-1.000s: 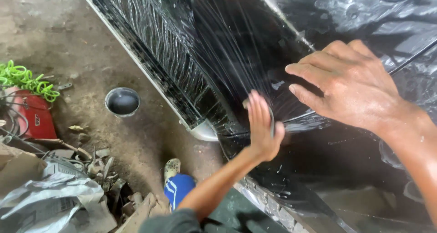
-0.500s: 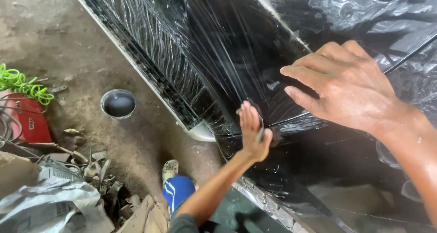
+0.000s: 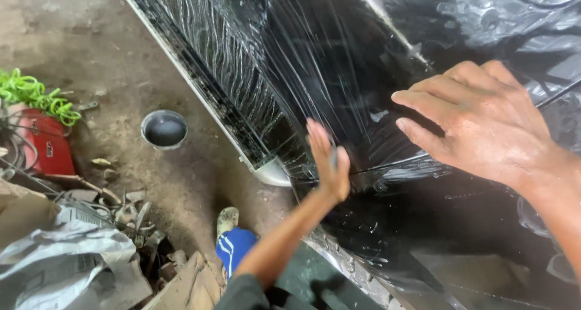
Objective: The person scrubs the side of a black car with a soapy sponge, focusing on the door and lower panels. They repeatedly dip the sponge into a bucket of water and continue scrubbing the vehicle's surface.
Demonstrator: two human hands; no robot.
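A glossy black car panel (image 3: 339, 62) fills the upper right, covered with wet, streaked clear film (image 3: 254, 74). My right hand (image 3: 478, 122) lies flat on the film with its fingers spread, pointing left. My left hand (image 3: 327, 161) rests edge-on against the film just left of it, fingers straight and held together, near a thin seam line (image 3: 387, 164) in the panel. A thin grey sliver shows between the left thumb and fingers; I cannot tell what it is. My shoe (image 3: 227, 219) and blue trouser leg (image 3: 236, 249) stand on the ground below.
On the dirt floor (image 3: 109, 49) sits a small round metal tin (image 3: 164, 129). A red box (image 3: 45, 143) with a green coiled hose (image 3: 33, 95) is at the left edge. Crumpled plastic sheet (image 3: 66, 255), cardboard and scrap lie at the lower left.
My left hand has slid a little to the left along the film, away from the right hand, and its fingers have drawn together. The right hand has stayed flat in place.
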